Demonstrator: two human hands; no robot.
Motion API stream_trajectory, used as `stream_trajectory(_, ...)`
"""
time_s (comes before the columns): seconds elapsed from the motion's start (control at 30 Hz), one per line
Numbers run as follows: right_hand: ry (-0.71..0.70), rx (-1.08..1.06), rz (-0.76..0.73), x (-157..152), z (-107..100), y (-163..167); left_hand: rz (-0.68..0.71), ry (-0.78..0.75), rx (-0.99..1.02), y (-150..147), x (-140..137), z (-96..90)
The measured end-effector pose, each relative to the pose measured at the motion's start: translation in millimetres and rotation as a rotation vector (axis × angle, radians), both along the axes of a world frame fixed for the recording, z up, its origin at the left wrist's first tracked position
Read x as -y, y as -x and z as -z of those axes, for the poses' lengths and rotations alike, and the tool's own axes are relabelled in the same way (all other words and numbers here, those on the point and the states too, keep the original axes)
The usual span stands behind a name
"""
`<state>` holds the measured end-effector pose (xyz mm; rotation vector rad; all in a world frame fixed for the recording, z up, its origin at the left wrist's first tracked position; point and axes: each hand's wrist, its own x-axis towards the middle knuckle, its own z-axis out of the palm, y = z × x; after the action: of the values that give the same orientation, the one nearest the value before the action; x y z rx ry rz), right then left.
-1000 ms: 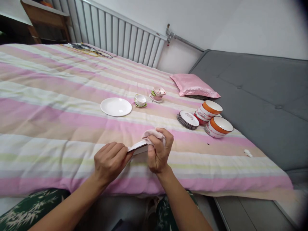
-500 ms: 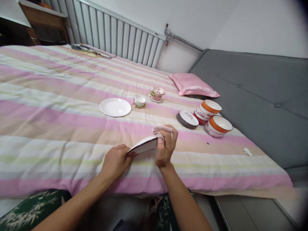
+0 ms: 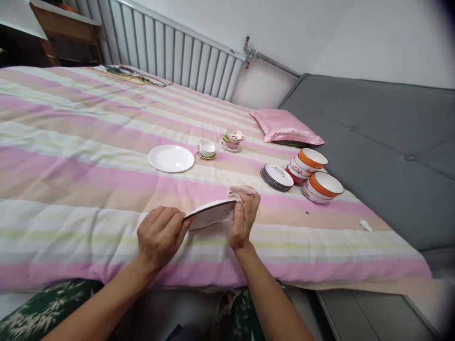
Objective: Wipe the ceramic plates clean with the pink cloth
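Observation:
A white plate (image 3: pixel 209 217) with a dark rim is held tilted above the striped bedspread, its printed face turned partly towards me. My left hand (image 3: pixel 161 233) pinches the plate's left edge. At its right edge, my right hand (image 3: pixel 245 215) is closed around a pale pink cloth (image 3: pixel 239 190) that wraps over the rim. The fingertips behind the plate are hidden.
Beyond my hands lie a white oval plate (image 3: pixel 171 158), small white bowls (image 3: pixel 207 148) and small dishes (image 3: pixel 234 136). To the right stand stacked plates (image 3: pixel 279 176), orange-rimmed bowls (image 3: pixel 325 185) and a pink pillow (image 3: pixel 287 126). Cables (image 3: pixel 137 75) lie at the far left.
The plate has turned so that more of its printed face shows. My left hand has shifted left and its grip on the edge has changed. My right hand has barely moved.

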<state>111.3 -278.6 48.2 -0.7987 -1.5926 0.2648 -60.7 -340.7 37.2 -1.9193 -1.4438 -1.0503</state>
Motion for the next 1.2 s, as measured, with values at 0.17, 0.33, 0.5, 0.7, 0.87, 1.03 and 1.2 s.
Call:
stream_trajectory(0.17,-0.116,0.145,0.014,7,3,2,0.072,-0.054,-0.046,0,3,0.4)
stream_trajectory(0.33,-0.129,0.212,-0.003,10,4,4,0.078,-0.036,-0.03,-1,3,0.9)
stream_trajectory(0.5,-0.057,0.193,0.006,6,2,3,-0.026,0.19,0.061,-5,-1,1.1)
stream_trajectory(0.7,-0.045,0.137,0.015,1,-1,0,-0.079,0.754,0.082,-6,-11,12.2)
stream_trajectory(0.87,-0.031,0.086,0.035,-1,-4,-1,-0.034,0.778,0.101,-9,-13,17.9)
stream_trajectory(1.03,-0.027,-0.013,0.051,-4,-4,-3,-0.014,0.575,0.141,-11,-9,18.6)
stream_trajectory(1.2,0.036,-0.1,0.052,-6,0,-4,-0.057,0.262,0.035,-8,-5,10.7)
